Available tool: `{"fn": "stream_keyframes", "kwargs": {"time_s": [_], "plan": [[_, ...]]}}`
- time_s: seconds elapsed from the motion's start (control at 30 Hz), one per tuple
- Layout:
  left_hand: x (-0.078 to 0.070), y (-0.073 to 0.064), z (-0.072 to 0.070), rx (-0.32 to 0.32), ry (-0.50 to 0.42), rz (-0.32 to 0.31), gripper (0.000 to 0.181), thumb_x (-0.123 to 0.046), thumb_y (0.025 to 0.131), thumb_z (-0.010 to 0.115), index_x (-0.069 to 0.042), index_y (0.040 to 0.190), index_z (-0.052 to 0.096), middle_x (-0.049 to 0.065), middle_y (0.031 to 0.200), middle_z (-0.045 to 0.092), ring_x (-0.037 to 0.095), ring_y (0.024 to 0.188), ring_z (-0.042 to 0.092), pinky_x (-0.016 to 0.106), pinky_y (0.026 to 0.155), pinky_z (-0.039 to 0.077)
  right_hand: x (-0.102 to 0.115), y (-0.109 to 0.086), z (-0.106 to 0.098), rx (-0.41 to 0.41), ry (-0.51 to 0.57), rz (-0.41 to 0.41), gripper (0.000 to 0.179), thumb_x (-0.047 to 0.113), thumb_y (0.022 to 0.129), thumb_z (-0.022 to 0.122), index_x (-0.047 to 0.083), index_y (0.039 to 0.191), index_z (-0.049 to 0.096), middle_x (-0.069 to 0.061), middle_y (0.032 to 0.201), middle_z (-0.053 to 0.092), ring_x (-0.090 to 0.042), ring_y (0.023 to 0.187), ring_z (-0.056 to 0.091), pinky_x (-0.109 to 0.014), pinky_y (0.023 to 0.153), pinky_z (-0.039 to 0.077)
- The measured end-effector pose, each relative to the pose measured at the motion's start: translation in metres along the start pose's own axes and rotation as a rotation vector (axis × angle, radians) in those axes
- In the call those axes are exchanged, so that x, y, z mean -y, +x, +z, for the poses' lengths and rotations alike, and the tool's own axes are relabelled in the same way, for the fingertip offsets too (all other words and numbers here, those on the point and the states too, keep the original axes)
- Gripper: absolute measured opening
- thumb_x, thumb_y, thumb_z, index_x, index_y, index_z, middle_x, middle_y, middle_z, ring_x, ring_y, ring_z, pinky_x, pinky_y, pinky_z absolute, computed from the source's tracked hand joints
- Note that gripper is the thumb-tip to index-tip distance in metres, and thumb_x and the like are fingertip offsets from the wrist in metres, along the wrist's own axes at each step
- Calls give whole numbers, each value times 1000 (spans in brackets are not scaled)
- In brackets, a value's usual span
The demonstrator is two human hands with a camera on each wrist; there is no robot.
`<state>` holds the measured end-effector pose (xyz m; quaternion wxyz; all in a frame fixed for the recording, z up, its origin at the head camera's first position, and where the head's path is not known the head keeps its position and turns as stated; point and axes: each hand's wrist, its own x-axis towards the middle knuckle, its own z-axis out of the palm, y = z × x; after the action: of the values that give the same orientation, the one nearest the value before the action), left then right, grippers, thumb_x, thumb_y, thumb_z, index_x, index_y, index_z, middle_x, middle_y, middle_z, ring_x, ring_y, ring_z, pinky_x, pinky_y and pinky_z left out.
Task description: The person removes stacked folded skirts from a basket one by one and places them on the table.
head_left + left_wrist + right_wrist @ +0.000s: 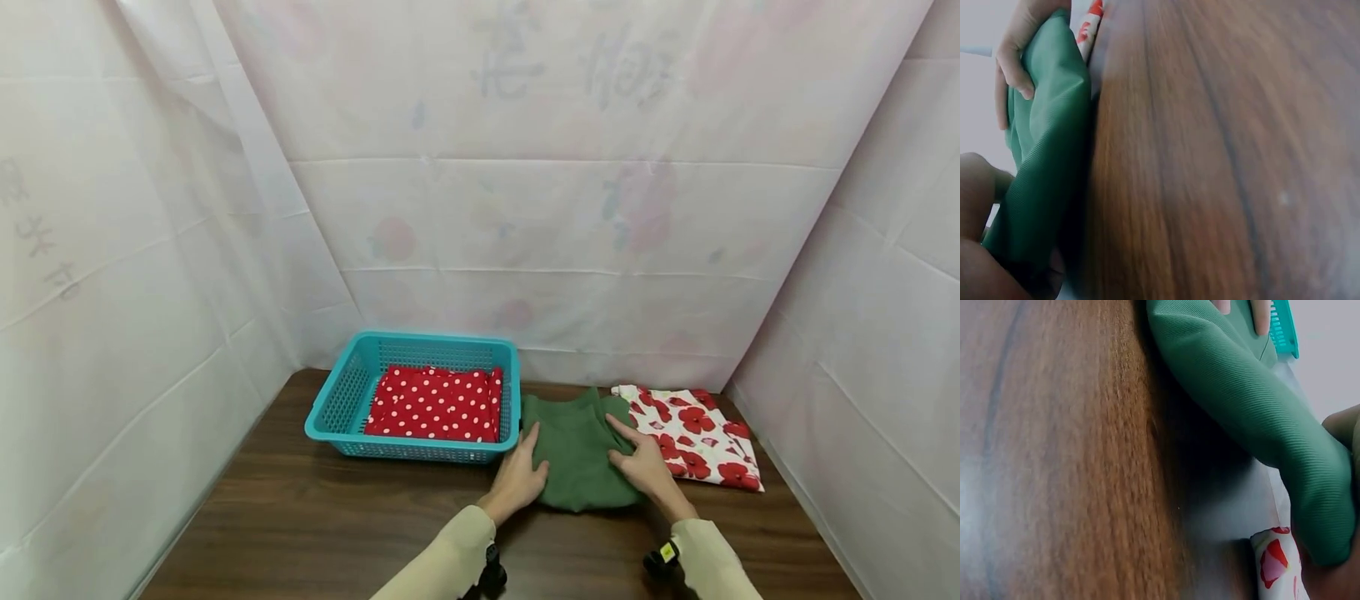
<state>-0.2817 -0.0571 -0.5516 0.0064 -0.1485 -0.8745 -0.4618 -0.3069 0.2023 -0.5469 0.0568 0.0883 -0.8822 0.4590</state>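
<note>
A folded green cloth (573, 454) lies between my two hands, just right of the basket. My left hand (519, 471) holds its left edge, with thumb and index finger on top; in the left wrist view fingers (988, 275) show at the cloth's side and underneath. My right hand (643, 461) grips the right edge, and in the right wrist view the green cloth (1260, 412) bulges up at its near edge above a dark shadow. The other fingers are partly hidden by the cloth.
A turquoise plastic basket (412, 448) stands left of the green cloth, holding a folded red cloth with white dots (435, 404). To the right lies a folded white cloth with red flowers (697, 437), beside the green one. White sheets (525, 217) hang round the brown wooden table (300, 517).
</note>
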Motion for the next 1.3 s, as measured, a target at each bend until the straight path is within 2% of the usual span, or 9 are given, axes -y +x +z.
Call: {"fn": "stream_keyframes", "kwargs": {"time_s": [0.1,0.2,0.3,0.4,0.53,0.67,0.77,1.07,1.3], "plan": [[4,0,0,52,28,-8,73,-12,102,60,-4,164,21,25,166,27,41,140,49,55,104,50,-1,1,1,23,-54,14,65,5,90,69,9,152,51,-28,153,49,-33,123,56,-34,83,47],[4,1,0,100,48,-13,77,-15,101,63,-8,165,20,26,169,18,42,144,44,56,105,49,-3,-2,-1,56,-126,-1,64,12,93,71,3,152,49,-32,149,50,-43,131,55,-47,93,54],[2,-1,0,121,85,-30,77,-18,101,64,-12,165,22,30,169,6,46,149,35,58,107,48,-3,-10,-2,70,-182,-44,62,15,93,74,-1,149,51,-33,145,53,-49,132,53,-61,101,50],[-3,-4,0,103,148,-36,75,-19,99,67,-10,162,28,32,167,10,48,143,43,60,104,49,-2,-18,-5,83,-215,-92,57,16,92,76,-1,143,56,-33,142,55,-51,131,53,-66,103,46],[-12,-12,2,56,288,-19,73,-20,94,72,-4,157,38,32,165,14,51,140,42,67,105,44,2,-28,-6,105,-248,-116,54,19,90,79,0,138,61,-35,140,53,-52,128,54,-67,102,46],[-24,-19,3,57,389,5,74,-25,91,76,-2,153,43,32,165,14,52,144,33,70,104,40,7,-36,-7,151,-263,-77,59,24,90,80,1,140,59,-41,146,42,-56,132,48,-69,103,44],[-31,-26,1,69,415,13,73,-26,90,77,-3,151,46,32,164,18,51,144,32,67,102,40,10,-43,-7,188,-272,-48,65,28,89,81,2,143,57,-46,150,32,-62,136,41,-71,103,43],[-33,-37,-5,110,399,10,75,-29,90,77,-6,153,43,27,165,18,47,145,29,65,106,35,18,-56,-17,140,-302,-103,68,29,85,85,2,141,57,-43,149,37,-60,136,42,-72,99,46],[-31,-40,-4,103,199,16,86,-29,95,73,-2,161,25,26,164,24,46,147,29,69,111,33,31,-63,-19,95,-276,-120,67,26,87,84,0,142,56,-39,148,42,-56,134,47,-70,98,48]]}}
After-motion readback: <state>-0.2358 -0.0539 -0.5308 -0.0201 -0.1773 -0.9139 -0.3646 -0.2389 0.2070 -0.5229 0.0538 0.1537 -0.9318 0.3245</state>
